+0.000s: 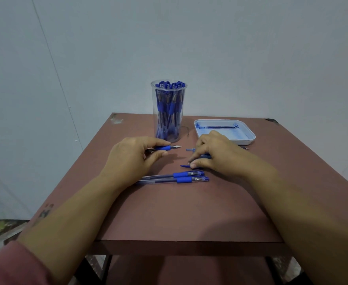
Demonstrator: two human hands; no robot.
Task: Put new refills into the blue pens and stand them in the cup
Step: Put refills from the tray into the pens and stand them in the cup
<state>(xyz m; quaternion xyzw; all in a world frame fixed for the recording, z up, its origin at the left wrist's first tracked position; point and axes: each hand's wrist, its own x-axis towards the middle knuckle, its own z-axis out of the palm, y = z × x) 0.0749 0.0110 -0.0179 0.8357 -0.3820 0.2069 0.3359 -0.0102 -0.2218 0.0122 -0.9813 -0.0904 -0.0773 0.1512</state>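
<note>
Left hand (131, 156) grips the clear blue-grip pen (165, 148); right hand (215, 154) pinches a small blue cap (184, 166): line them up straight.

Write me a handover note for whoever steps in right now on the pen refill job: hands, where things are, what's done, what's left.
Left hand: grips an uncapped pen, tip pointing right.
Right hand: low on the table, fingertips pinching a loose blue cap.
Cup: upright at the back, already packed with pens.
Tray: right of the cup, holds one refill.
Two capped pens lie side by side nearer the front.
Left to do: probably cap the held pen and stand it in the cup. I can't tell whether the two lying pens are refilled.
</note>
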